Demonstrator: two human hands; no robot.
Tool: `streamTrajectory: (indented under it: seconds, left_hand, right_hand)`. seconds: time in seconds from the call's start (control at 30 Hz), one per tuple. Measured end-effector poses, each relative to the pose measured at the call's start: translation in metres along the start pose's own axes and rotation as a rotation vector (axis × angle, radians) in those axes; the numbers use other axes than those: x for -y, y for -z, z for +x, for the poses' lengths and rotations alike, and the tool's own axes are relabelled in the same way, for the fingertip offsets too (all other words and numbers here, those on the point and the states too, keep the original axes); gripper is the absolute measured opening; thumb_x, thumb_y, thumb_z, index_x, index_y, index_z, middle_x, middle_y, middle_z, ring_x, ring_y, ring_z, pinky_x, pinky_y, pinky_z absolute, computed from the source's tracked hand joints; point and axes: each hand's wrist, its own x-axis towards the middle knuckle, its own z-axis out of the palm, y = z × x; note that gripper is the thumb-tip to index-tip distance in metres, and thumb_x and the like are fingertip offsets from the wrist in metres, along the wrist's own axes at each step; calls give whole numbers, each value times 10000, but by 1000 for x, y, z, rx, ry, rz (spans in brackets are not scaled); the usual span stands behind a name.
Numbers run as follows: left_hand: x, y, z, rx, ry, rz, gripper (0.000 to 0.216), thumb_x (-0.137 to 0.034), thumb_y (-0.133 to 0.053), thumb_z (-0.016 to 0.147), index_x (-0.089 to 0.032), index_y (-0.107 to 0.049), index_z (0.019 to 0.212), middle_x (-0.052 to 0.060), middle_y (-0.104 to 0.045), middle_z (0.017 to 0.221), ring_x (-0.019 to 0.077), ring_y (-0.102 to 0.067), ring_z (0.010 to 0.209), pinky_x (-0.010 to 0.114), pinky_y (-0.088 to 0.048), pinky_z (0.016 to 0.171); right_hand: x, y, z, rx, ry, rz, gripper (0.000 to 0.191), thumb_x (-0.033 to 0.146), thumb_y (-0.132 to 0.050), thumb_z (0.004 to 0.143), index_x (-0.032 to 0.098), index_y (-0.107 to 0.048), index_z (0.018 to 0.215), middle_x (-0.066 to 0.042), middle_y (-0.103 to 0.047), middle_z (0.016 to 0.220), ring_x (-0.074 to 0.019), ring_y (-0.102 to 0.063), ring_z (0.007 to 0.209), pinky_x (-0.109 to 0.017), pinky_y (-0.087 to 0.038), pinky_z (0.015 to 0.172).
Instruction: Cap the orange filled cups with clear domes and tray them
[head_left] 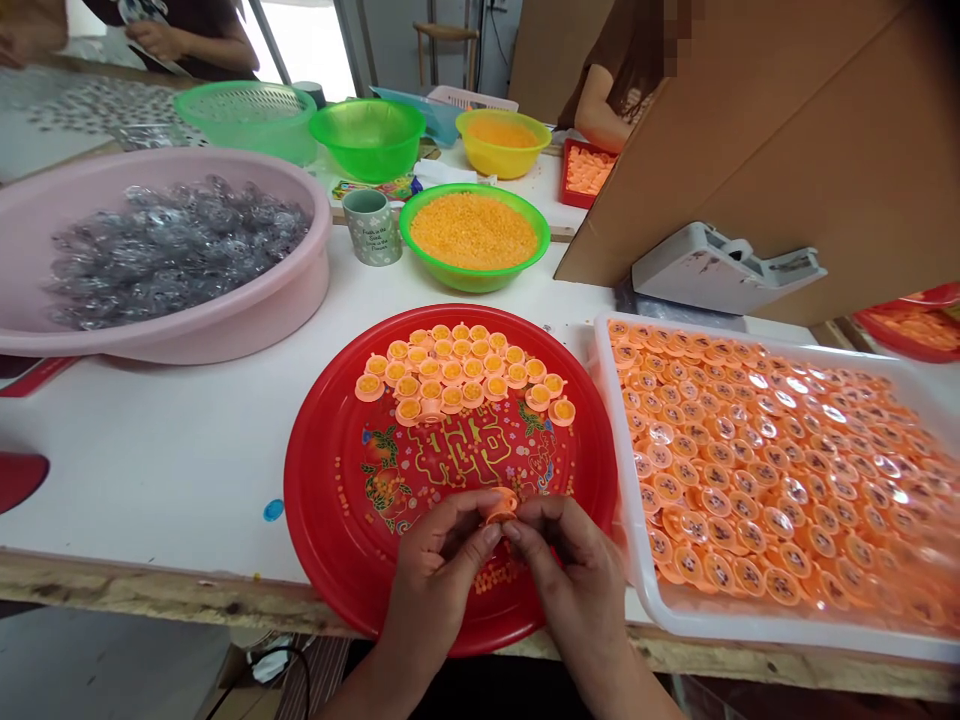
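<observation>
Over the red plate (pixel 324 500), the left hand (pixel 433 570) and right hand (pixel 571 578) curl inward, their fingertips together pinching a small orange plastic piece (pixel 502 506)

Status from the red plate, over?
Left hand, right hand pinching small orange disc. Hands over red plate. White tray alongside, right.

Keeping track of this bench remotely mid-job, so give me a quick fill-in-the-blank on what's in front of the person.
The left hand and right hand pinch a small orange piece over a ____ plate.
The ____ tray right of the plate is full of orange pieces.
The pink basin holds ____ plastic pieces.
The mug stands between that basin and a ____ bowl.

red; white; clear; green
</observation>
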Motion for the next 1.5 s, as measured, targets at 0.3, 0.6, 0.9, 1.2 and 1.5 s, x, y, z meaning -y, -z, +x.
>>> streamTrajectory:
  seconds: [0.3, 0.6, 0.9, 1.2, 1.5]
  left_hand:
    - [-6, 1, 1, 85, -21, -23, 194, -254, -689, 846, -255, -704, 1040, 9, -739, 1026, 162, -677, 982, 210, -539, 871]
    - [-7, -9, -1, 13, -94, -52, 122, -237, -675, 831, -218, -682, 952, 8, -733, 881, 153, -689, 809, 212, -559, 737]
    - [-40, 28, 44, 30, -228, 548, 287, -382, -580, 867, -283, -642, 1129, 34, -700, 1103, 233, -661, 997, 359, -528, 902]
    - [-21, 102, 136, -29, -665, 1220, 244, -451, -395, 913, -337, -568, 1042, 39, -511, 998, 329, -578, 937, 492, -512, 748]
    - [-45, 70, 108, -57, -835, 1213, 142, -284, -497, 895, -211, -618, 912, 95, -597, 984, 287, -577, 972, 445, -511, 860]
  right_hand:
    - [14, 7, -2, -62, 304, -163, 189, 32, -575, 864, 205, -623, 924, -3, -666, 814, -128, -648, 737, -213, -524, 677]
    - [9, -6, -6, -104, 229, -175, 198, 87, -498, 899, 203, -584, 1034, -53, -619, 938, -164, -616, 859, -264, -530, 720]
    - [2, 27, 11, 78, -432, 305, 299, 457, -664, 838, 173, -638, 926, 6, -607, 603, -115, -542, 491, -210, -418, 459]
    - [-48, 182, 125, -398, -385, -113, 414, 541, -701, 665, 149, -623, 777, -30, -615, 610, -142, -553, 508, -240, -418, 428]
    - [-68, 162, 196, -281, -463, -401, 281, 383, -767, 654, 121, -686, 719, -94, -675, 655, -192, -624, 599, -300, -410, 547]
